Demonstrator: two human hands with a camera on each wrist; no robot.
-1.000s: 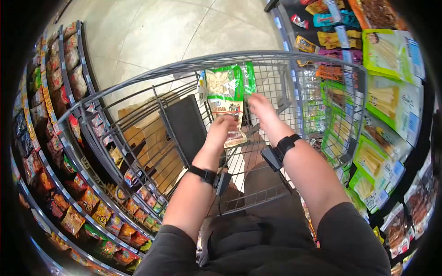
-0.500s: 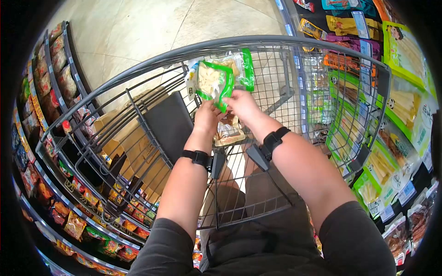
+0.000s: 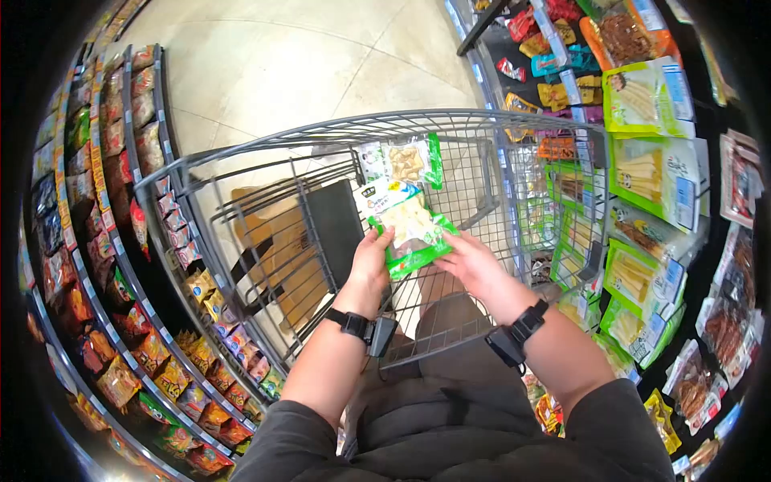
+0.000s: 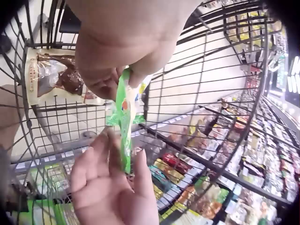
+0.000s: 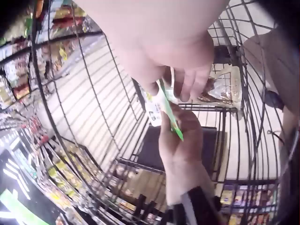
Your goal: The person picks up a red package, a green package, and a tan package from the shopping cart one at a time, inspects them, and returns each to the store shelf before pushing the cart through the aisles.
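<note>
Both hands hold a green-and-white snack pack with pale pieces behind its clear window. My left hand pinches its left edge between thumb and fingers. The right hand grips the opposite edge near the green corner. Seen edge-on in the left wrist view, the pack is a thin green strip between the two hands. A second green-edged pack lies beyond it in the cart. In that same wrist view, a cream bag with dark brown contents rests on the cart's wire, partly behind the left hand.
The wire shopping cart surrounds the hands. A black panel stands on its left side, with a cardboard box beyond. Snack shelves line the left, and hanging green packs line the right. Tiled floor lies ahead.
A second ago the hands were over the packs in the cart. They lifted the green-and-white pack and turned it, so its broad green end now points toward the body.
</note>
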